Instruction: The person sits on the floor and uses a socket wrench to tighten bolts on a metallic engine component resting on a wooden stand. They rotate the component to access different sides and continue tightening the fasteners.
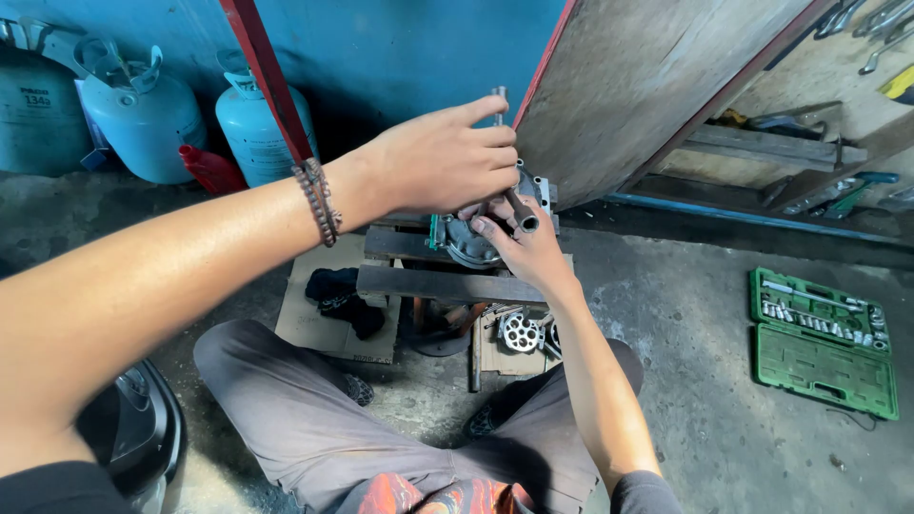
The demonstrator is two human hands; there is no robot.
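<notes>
Head view. Left hand [443,162] is closed around a metal T-handle wrench [509,157], whose shaft runs up and away from the person, its socket end low near the right thumb. Right hand [528,249] rests just below, fingers curled against a round metal housing [466,243] that sits on a wooden block [428,281]. The left hand is nearer the wrench. Blue gas cylinders [143,114] stand behind on the floor; an open green socket set [824,343] lies well apart to the right.

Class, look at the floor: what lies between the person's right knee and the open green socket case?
Only bare grey concrete floor lies between the right knee and the green socket case; nothing else rests on that stretch. The head view shows it.
</notes>
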